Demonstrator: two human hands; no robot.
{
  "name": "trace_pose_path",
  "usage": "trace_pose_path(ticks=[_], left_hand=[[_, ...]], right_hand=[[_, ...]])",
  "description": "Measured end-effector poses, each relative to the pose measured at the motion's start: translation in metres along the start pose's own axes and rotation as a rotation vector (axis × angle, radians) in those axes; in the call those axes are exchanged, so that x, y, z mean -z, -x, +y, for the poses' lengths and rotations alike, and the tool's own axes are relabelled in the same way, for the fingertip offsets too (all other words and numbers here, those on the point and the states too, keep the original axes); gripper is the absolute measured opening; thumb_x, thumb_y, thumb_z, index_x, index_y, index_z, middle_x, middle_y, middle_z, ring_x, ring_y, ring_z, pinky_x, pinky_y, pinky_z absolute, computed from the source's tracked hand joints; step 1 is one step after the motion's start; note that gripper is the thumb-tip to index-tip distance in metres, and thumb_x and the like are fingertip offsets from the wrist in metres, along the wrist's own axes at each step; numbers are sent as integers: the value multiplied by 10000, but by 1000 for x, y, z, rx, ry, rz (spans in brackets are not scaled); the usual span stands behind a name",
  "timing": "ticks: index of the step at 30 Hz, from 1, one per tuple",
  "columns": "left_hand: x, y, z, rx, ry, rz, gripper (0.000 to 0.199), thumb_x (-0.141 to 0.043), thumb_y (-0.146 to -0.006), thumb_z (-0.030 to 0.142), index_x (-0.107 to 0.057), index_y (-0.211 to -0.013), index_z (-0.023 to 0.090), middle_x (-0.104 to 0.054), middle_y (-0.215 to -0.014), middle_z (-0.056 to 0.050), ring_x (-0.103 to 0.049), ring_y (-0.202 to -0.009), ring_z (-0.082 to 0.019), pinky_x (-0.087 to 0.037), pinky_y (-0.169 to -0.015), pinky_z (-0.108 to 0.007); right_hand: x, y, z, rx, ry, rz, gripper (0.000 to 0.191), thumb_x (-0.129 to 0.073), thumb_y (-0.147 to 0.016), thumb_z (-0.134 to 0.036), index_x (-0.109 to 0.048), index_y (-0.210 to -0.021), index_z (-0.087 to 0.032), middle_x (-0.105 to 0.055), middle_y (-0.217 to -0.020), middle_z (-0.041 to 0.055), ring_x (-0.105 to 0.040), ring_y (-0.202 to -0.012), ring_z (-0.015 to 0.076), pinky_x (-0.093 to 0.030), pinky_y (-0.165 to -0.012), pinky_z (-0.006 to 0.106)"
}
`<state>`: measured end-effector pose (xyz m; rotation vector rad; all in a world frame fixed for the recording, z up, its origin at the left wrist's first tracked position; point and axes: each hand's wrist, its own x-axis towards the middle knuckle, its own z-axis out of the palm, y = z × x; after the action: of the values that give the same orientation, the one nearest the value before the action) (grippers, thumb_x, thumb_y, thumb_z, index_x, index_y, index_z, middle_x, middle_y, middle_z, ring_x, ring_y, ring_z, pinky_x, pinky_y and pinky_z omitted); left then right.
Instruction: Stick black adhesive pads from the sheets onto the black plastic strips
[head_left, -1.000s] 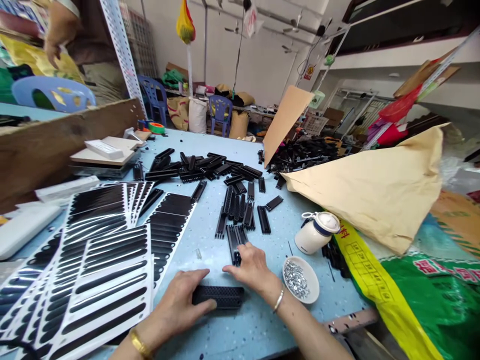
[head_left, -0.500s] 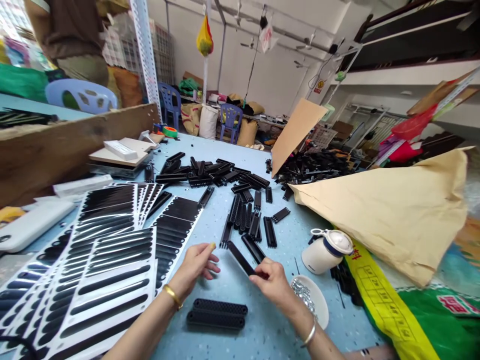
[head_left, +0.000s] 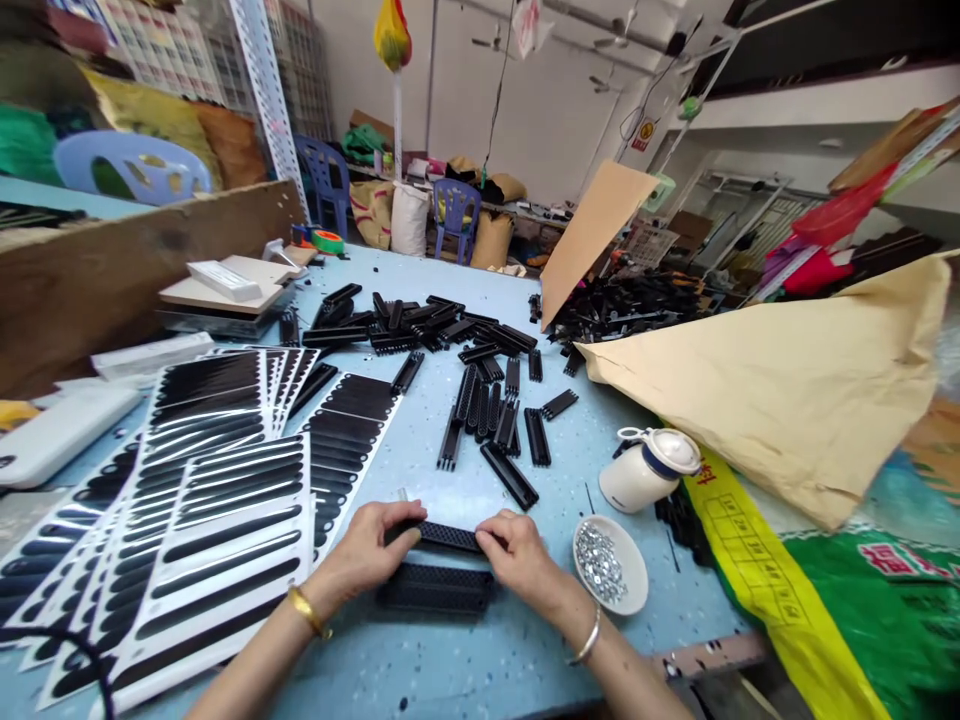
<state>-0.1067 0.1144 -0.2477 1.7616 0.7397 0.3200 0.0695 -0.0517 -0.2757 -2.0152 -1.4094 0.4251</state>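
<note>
Between my two hands is a black textured plastic strip (head_left: 448,537), held level by its ends. My left hand (head_left: 379,540) pinches the left end with thumb and fingers. At the other end, my right hand (head_left: 517,548) is closed on the strip. Right below it on the blue table lie finished-looking black textured strips (head_left: 435,590) side by side, partly covered by the held one. Beyond my hands a single black channel-shaped piece (head_left: 510,475) lies apart, with a loose heap of similar black pieces (head_left: 420,325) farther back.
Sheets of black adhesive strips (head_left: 232,540) fan out at left. A white bowl (head_left: 637,580) of small metal parts and a cream lidded cup (head_left: 637,475) stand at right. Brown paper (head_left: 765,400) and a yellow-green sack (head_left: 787,580) cover the right edge. A wooden board (head_left: 150,245) borders the left.
My right hand has brought the black strip toward me and turned it level. My left hand has closed on its other end. The view has tilted slightly down.
</note>
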Motion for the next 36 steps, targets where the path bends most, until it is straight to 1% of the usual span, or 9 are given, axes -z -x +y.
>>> trace_pose_path(ticks=[3,8,10,14,18,25,32,35,36], left_hand=[[0,15,1,0,-53,2,317,-613,-684,405,-788,-872,220,-787,-981,-58,-696,-980,-310,-485,-956,-424],[4,17,8,7,-40,-11,329,-562,-743,426,-769,-864,200,-787,-812,-35,-712,-805,-255,-543,-767,-338],[5,11,9,18,-24,11,337,-559,-749,428,-752,-870,179,-781,-782,-44,-715,-793,-255,-548,-740,-333],[4,-11,3,51,3,76,356,-576,-729,435,-714,-874,141,-750,-694,-60,-721,-716,-253,-559,-660,-328],[-2,-33,-6,89,9,136,427,-532,-744,397,-679,-1009,98,-708,-649,-63,-716,-648,-254,-529,-503,-302],[-15,-44,-5,-5,-81,91,419,-564,-712,353,-715,-1029,125,-741,-724,-57,-706,-697,-240,-544,-666,-332],[-21,-39,3,-86,-174,-7,354,-515,-710,291,-763,-936,178,-787,-815,-59,-716,-810,-259,-525,-789,-344],[-17,-33,8,-106,-200,-28,351,-512,-748,349,-773,-926,197,-790,-866,-52,-710,-839,-261,-510,-804,-335],[-15,-29,9,-110,-207,-33,345,-518,-751,367,-777,-912,206,-790,-868,-46,-707,-835,-260,-504,-800,-332]], right_hand=[[10,7,0,-31,39,-23,298,-543,-899,-184,-685,-637,-180,-621,-602,-6,-575,-603,128,-424,-594,216],[45,-16,27,-209,232,136,190,-538,-899,-211,-709,-918,-131,-703,-862,104,-637,-763,197,-461,-708,283],[53,-32,36,-242,305,162,163,-592,-875,-247,-703,-914,-135,-703,-871,127,-649,-805,230,-461,-721,305],[48,-46,38,-194,373,121,105,-695,-811,-270,-667,-795,-170,-683,-773,106,-657,-808,255,-459,-691,304],[32,-28,30,-94,396,98,102,-691,-790,-196,-615,-847,-162,-650,-853,106,-622,-841,264,-460,-732,339],[19,0,20,63,308,55,192,-630,-759,-76,-566,-904,-185,-612,-888,72,-574,-868,246,-475,-767,356],[25,4,25,3,186,103,456,-723,-728,-176,-596,-1164,-131,-665,-1009,124,-620,-948,279,-499,-847,398],[26,5,23,-72,119,106,168,-576,-879,-232,-683,-957,-129,-688,-845,90,-642,-789,219,-505,-729,320],[25,5,20,-78,108,96,203,-513,-916,-220,-690,-859,-139,-682,-773,67,-636,-729,192,-493,-676,285]])
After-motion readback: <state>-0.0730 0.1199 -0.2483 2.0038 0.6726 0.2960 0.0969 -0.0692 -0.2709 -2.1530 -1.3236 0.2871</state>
